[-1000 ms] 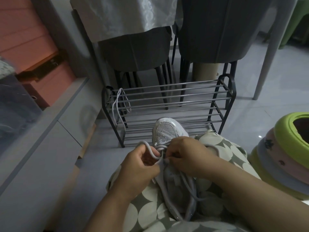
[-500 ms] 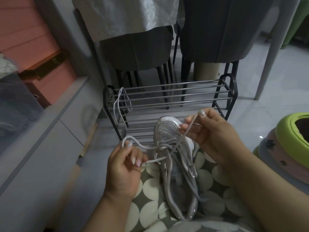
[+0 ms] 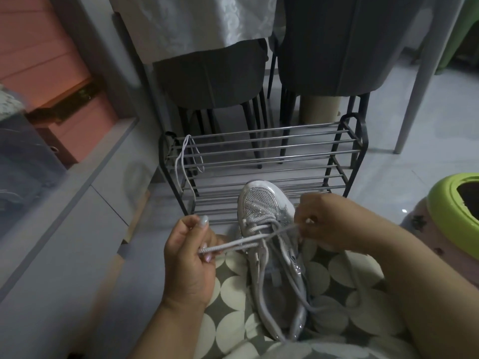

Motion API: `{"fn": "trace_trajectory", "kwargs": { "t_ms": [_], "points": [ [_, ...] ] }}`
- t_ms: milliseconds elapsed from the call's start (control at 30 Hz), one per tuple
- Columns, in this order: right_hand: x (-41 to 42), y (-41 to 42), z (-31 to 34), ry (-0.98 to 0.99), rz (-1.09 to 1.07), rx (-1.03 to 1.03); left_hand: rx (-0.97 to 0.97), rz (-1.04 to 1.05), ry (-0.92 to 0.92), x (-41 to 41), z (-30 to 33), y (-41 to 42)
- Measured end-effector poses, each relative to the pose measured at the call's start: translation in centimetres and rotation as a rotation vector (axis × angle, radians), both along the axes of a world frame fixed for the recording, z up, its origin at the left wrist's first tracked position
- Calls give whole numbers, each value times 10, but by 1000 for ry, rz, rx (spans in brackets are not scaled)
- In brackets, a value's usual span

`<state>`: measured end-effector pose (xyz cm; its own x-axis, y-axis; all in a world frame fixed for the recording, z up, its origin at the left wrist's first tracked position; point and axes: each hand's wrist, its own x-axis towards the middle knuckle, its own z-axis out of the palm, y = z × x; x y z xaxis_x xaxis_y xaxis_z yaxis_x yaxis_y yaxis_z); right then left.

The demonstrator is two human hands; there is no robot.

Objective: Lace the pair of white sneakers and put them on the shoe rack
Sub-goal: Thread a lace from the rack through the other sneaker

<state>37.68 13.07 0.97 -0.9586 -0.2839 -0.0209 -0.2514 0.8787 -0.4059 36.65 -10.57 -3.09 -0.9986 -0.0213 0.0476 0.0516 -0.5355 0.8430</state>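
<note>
A white sneaker [image 3: 264,203] with glittery trim lies on my lap, toe pointing away toward the shoe rack [image 3: 259,161]. Its grey-white lace [image 3: 233,246] crosses the eyelets near the toe. My left hand [image 3: 189,255] pinches one lace end, pulled out to the left of the shoe. My right hand [image 3: 326,224] pinches the other lace end at the shoe's right side. A second loose lace [image 3: 181,161] hangs over the rack's left end. The other sneaker is not in view.
The black metal rack stands on the tiled floor just beyond my knees, its bars bare apart from the lace. Two dark chairs [image 3: 212,81] and a table with a white cloth [image 3: 197,22] stand behind it. A grey cabinet [image 3: 77,203] runs along the left. Stacked plastic stools [image 3: 451,200] sit at right.
Both hands came apart from the shoe's middle, drawing the lace ends outward. The right hand has since lowered from above the toe to the shoe's right side; the left now pulls its end taut.
</note>
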Motion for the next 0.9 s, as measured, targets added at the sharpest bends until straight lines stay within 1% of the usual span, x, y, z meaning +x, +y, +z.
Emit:
{"fn": "trace_trajectory", "kwargs": {
  "t_ms": [100,167,200,267,300,333,400,467,500,533,567,600,633,667,700,733,767,800,833,867,900],
  "points": [
    [-3,1,-5,-35,-110,-674,-71,-59,16,0,-2,-2],
    [-3,-6,-8,-108,-93,-1035,-175,-133,49,1,-5,-2],
    [-3,-10,-8,-178,-52,-1232,-261,-171,78,2,-6,-2],
    [-3,-17,-5,-337,33,-1623,-522,-253,158,5,-7,0],
    [-2,-17,-3,-364,51,-1738,-664,-282,188,8,-6,1],
    [-2,-17,0,-345,45,-1790,-789,-289,205,10,-5,3],
    [-3,-12,7,-251,6,-1791,-961,-254,220,12,-3,7],
    [-1,-2,13,-109,-91,-1694,-1004,-227,239,12,-2,11],
    [1,3,16,-21,-156,-1599,-1003,-218,248,13,-2,12],
    [4,8,19,82,-222,-1443,-1003,-209,248,13,-2,13],
    [7,11,22,179,-271,-1218,-995,-202,240,12,-2,13],
    [10,11,25,231,-290,-921,-978,-196,226,12,-2,13],
    [11,11,25,196,-264,-589,-957,-184,210,12,-2,12],
    [12,8,25,85,-201,-284,-939,-166,194,12,-2,12],
    [12,4,21,-43,-138,-64,-929,-146,182,12,-2,12],
    [11,2,16,-131,-99,73,-921,-131,174,13,-2,12],
    [9,0,12,-149,-83,126,-913,-120,170,13,-3,12],
    [7,3,9,-123,-81,112,-911,-113,170,13,-3,12],
    [4,6,9,-85,-102,-14,-912,-114,174,13,-2,12],
    [3,9,10,-70,-132,-246,-914,-127,180,14,-1,11],
    [3,13,12,-70,-144,-531,-911,-150,190,14,-1,11]
  ]
}}
